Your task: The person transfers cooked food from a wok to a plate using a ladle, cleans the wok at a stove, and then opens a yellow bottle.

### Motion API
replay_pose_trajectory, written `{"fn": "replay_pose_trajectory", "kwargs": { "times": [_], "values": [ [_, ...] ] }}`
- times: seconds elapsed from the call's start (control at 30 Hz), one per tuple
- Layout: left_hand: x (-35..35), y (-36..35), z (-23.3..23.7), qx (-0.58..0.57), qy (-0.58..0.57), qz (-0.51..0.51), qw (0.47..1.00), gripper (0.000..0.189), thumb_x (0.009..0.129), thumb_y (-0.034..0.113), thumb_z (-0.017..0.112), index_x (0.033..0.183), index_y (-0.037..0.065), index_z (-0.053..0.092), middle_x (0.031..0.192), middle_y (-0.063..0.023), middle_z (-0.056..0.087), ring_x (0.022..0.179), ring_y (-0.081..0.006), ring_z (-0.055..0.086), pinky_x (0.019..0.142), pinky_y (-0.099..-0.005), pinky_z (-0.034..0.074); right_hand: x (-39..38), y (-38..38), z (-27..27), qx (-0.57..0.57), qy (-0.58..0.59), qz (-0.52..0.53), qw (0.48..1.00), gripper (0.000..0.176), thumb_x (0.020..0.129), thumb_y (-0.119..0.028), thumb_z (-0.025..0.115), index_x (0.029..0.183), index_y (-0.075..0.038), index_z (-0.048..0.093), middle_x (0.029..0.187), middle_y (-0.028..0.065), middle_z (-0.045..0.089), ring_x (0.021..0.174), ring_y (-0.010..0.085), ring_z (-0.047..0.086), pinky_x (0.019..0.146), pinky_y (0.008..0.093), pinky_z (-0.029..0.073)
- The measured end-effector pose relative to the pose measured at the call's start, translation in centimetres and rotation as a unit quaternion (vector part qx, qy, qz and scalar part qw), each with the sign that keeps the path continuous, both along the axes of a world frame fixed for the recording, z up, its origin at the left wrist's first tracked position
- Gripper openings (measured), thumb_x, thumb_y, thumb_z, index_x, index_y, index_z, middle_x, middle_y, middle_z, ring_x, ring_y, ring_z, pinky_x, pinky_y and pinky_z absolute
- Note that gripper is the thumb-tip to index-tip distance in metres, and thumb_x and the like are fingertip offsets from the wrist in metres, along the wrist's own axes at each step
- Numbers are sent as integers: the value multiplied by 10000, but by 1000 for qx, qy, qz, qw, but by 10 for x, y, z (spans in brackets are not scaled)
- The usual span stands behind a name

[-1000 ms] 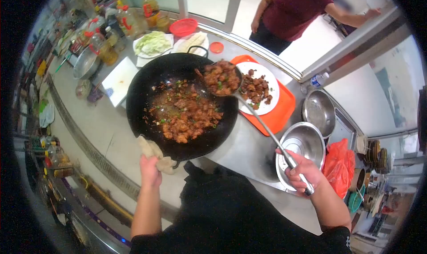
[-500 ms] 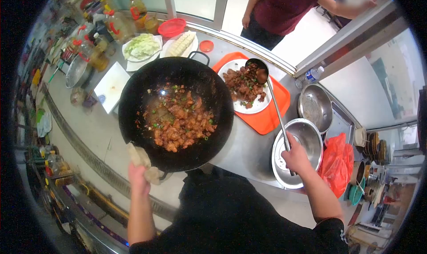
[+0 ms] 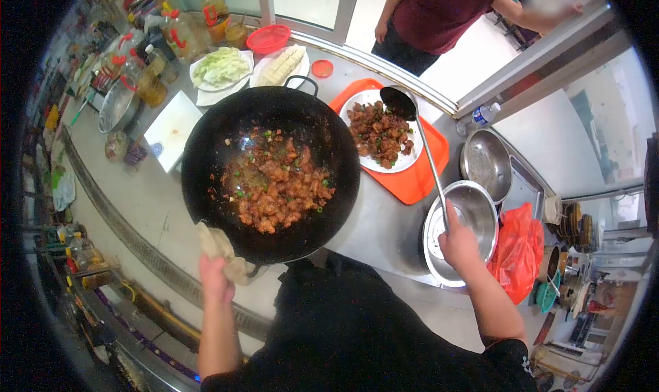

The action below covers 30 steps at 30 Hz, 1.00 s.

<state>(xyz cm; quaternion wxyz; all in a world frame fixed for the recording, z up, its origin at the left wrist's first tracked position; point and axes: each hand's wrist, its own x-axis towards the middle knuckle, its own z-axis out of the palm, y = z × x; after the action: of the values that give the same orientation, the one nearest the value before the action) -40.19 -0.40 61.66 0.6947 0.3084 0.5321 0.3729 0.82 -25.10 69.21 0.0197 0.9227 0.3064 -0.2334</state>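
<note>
1. The left hand (image 3: pixel 216 279) is clenched on a crumpled pale cloth (image 3: pixel 223 250) at the near rim of the round black wok (image 3: pixel 206 145). The wok holds glossy brown meat chunks (image 3: pixel 278 186) flecked with green.
2. The right hand (image 3: pixel 458 244) is closed round the thin metal handle of a long ladle (image 3: pixel 427 160). Its dark bowl hangs over the far rim of a white plate (image 3: pixel 351 105) heaped with the same meat.
3. The plate sits on a flat orange tray (image 3: pixel 412 182), just beside the wok.
4. Bare steel counter (image 3: pixel 381 231) lies open between the wok and a shiny steel bowl (image 3: pixel 484 213).
</note>
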Motion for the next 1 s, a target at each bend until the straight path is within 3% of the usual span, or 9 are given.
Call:
{"fn": "replay_pose_trajectory", "kwargs": {
  "times": [0.37, 0.47, 0.6, 0.7, 0.8, 0.83, 0.93, 0.97, 1.0],
  "values": [
    [0, 2, 9, 29, -12, 3, 1000, 502, 712, -58, 473, 1211, -4, 472, 1065, -99, 576, 940, -222, 591, 791, -350, 507, -27, -18, 20, 51, -54, 66, 995, 794, 750, -46, 537, 1458, -227, 225, 880, 251, 626, 797, 427, 608, 730, 500, 476],
    [-2, 3, 8, 30, -16, -9, 999, 483, 717, -94, 457, 1191, -6, 484, 1041, -83, 591, 937, -214, 595, 800, -336, 498, -62, 29, 52, 42, 81, 109, 990, 794, 764, -83, 534, 1463, -242, 195, 820, 265, 621, 752, 411, 618, 725, 485, 487],
    [-3, -4, 12, 39, -13, 3, 999, 485, 717, -100, 457, 1191, -6, 486, 1061, -87, 588, 950, -213, 594, 822, -321, 485, -79, 64, 4, 5, 40, 200, 979, 770, 775, -100, 540, 1459, -196, 199, 780, 266, 613, 757, 426, 605, 729, 484, 490],
    [-6, -13, 13, 75, -8, -3, 997, 492, 717, -107, 463, 1199, -8, 480, 1079, -88, 584, 959, -201, 590, 841, -307, 471, -91, 69, 6, 37, 139, 246, 959, 774, 775, -70, 519, 1465, -161, 180, 714, 205, 616, 618, 352, 616, 623, 437, 512],
    [-2, -16, 16, 91, 19, -11, 996, 504, 720, -113, 468, 1213, -8, 469, 1083, -79, 578, 966, -183, 580, 846, -299, 465, -105, 83, 36, -11, 542, 17, 840, 824, 742, 23, 478, 1481, -168, 166, 626, 78, 543, 393, 135, 498, 390, 257, 409],
    [-1, -17, 19, 97, 27, -27, 995, 503, 724, -108, 472, 1217, -8, 466, 1081, -77, 577, 966, -176, 577, 850, -296, 461, -107, 79, 40, -13, 543, 22, 839, 824, 742, 23, 478, 1481, -168, 166, 626, 78, 543, 393, 135, 498, 390, 257, 409],
    [0, -14, 25, 107, 33, -54, 992, 493, 730, -90, 487, 1216, -7, 466, 1073, -73, 576, 959, -161, 570, 858, -285, 453, -114, 58, 46, 26, 748, -203, 632, 856, 709, 97, 451, 1465, -237, 224, 589, 85, 450, 373, 165, 452, 332, 266, 358],
    [-2, -14, 25, 109, 35, -49, 992, 493, 730, -90, 487, 1216, -7, 466, 1073, -73, 576, 959, -161, 570, 858, -285, 453, -115, 53, 47, 23, 749, -198, 632, 856, 709, 97, 451, 1465, -237, 224, 589, 85, 450, 373, 165, 452, 332, 266, 358],
    [-3, -14, 24, 109, 52, -61, 991, 489, 731, -84, 489, 1213, -7, 469, 1067, -76, 578, 959, -160, 570, 854, -286, 454, -117, 45, 48, 23, 782, -257, 568, 836, 728, 88, 454, 1460, -249, 233, 589, 89, 443, 370, 166, 441, 325, 267, 344]
  ]
}}
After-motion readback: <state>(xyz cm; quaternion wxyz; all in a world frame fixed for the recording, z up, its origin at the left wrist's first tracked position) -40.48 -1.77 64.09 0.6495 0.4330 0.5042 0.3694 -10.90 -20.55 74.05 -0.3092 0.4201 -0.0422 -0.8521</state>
